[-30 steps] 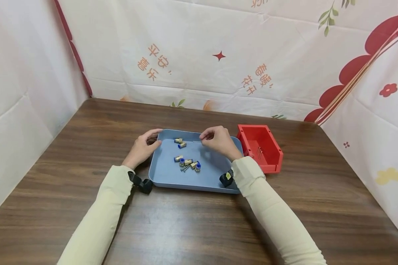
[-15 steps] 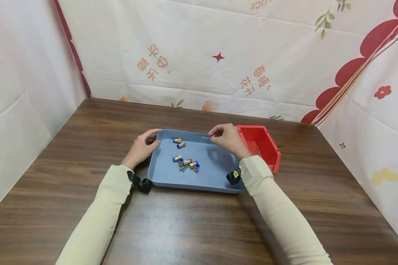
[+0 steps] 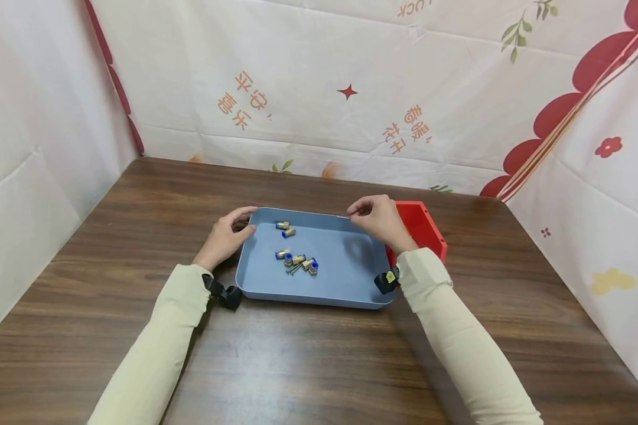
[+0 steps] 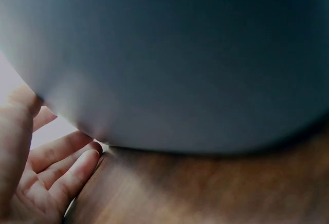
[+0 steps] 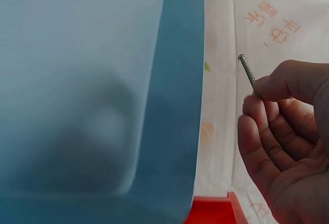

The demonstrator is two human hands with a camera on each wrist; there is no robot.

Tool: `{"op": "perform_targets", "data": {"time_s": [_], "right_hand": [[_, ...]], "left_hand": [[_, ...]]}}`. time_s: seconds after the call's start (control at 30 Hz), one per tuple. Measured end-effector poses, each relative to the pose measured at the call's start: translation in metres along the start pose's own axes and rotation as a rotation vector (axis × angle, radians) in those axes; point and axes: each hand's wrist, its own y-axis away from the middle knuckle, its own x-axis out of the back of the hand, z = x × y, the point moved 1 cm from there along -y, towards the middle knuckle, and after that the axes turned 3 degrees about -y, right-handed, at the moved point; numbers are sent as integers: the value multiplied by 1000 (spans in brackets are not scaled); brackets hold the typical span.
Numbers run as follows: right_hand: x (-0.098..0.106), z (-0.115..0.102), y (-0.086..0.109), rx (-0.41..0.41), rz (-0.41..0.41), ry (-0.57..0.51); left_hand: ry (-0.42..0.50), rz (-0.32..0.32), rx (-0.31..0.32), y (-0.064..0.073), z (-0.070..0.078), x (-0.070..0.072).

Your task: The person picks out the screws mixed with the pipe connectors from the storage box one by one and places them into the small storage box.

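Observation:
In the right wrist view, a threaded metal screw point(image 5: 247, 70) is pinched between the thumb and fingertips of my right hand point(image 5: 288, 136), head end pointing out. The head view has this right hand point(image 3: 380, 221) above the right part of the blue tray point(image 3: 345, 292), close to the red bin point(image 3: 422, 227). My left hand point(image 3: 223, 239) rests against the tray's left side, its thumb at the rim; in the left wrist view its relaxed fingers point(image 4: 61, 170) touch the outer wall. Several brass fittings with blue collars point(image 3: 298, 260) lie in the tray, with screws point(image 3: 293, 270) among them.
The red bin stands against the tray's right side, partly hidden by my right hand and forearm. Two more fittings point(image 3: 285, 229) lie near the tray's back left corner. The brown wooden table point(image 3: 276, 360) ends at a printed white cloth point(image 3: 298, 71) behind.
My right hand has moved right with the screw, from over the tray's middle toward the red bin. The left hand stays at the tray's left side.

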Motion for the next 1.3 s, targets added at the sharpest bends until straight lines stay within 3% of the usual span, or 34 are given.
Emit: {"op": "perform_targets", "data": {"time_s": [0.33,0.73,1.3], "right_hand": [[17,5,7,-47,30,12],[35,24,14,-60,75,34],[62,51,33,-155,111,71]], "left_hand": [[-8,1,-6,1,1,-1],[-16,-2,-5,1,2,0],[-11,-4,-9,2,2,0]]}}
